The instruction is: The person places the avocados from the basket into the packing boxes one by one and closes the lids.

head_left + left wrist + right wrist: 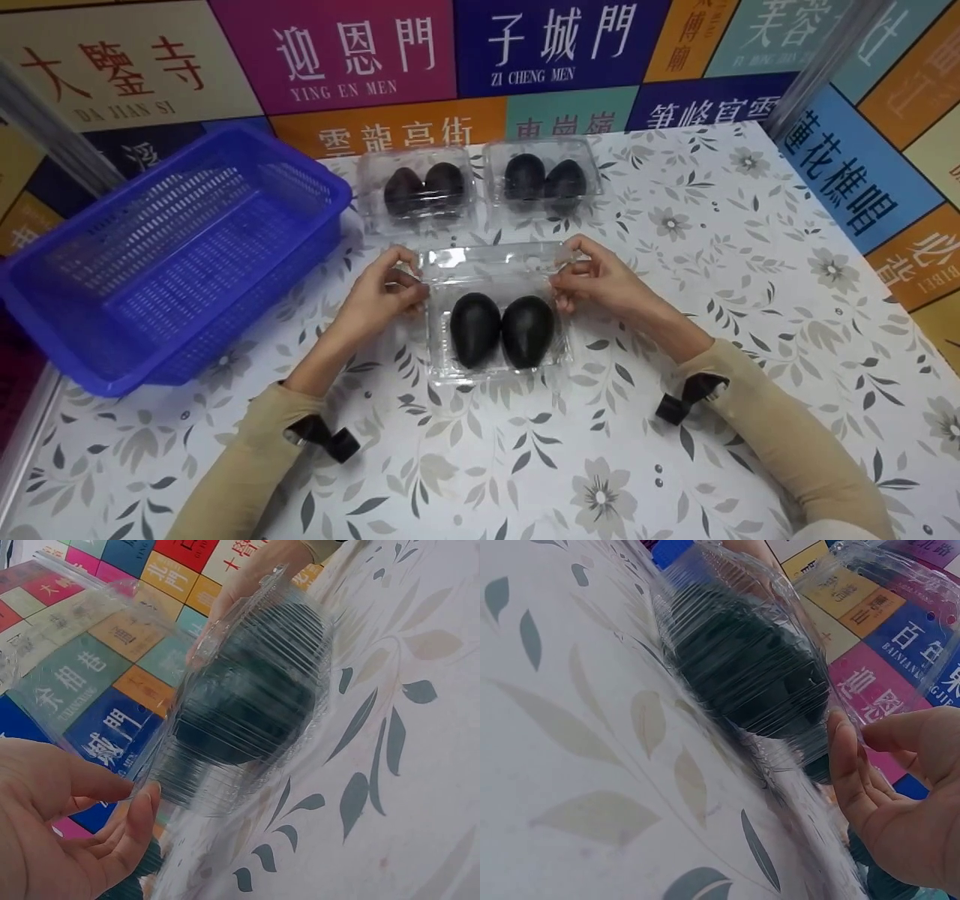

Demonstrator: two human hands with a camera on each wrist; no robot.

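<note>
A clear plastic clamshell box [495, 373] stands on the table between the hands. Two black egg-shaped objects lie side by side in it, a left one [475, 330] and a right one [528, 331]. Its lid [82, 652] is raised, tilted up from the base in both wrist views. My left hand [386, 291] pinches the box's left edge between thumb and fingers. On the opposite side, my right hand [604, 281] pinches the right edge, as the right wrist view also shows at the rim [832, 701].
Behind stand two similar clear boxes, a left one [416, 217] and a right one [540, 206], each holding two dark egg-shaped objects. A blue perforated basket [247, 277] sits at the left. Printed panels [352, 52] border the flower-patterned table [480, 465] at the back and right.
</note>
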